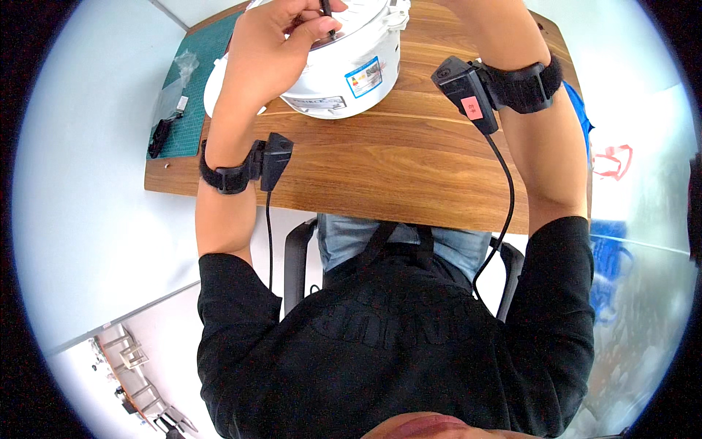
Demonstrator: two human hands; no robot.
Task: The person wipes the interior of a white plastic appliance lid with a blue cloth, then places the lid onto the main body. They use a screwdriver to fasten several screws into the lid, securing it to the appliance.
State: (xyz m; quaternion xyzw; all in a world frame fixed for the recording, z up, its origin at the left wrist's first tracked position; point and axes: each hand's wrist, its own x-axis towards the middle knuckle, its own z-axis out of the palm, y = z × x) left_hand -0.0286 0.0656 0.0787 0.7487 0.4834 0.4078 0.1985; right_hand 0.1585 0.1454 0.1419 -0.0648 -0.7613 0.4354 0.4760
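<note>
Left hand [267, 51] fingers pinch thin black tool [327, 10] — over white cooker [351, 69].

i read this as a small repair or assembly workbench in a plain, office-like room. i see 1 wooden table [380, 161] with rounded corners, a green cutting mat [194, 88] with clear plastic bags [179, 73] on it, and a white rice cooker [351, 66] turned on its side. pale walls and floor surround it, and a black chair [296, 263] sits underneath.
</note>
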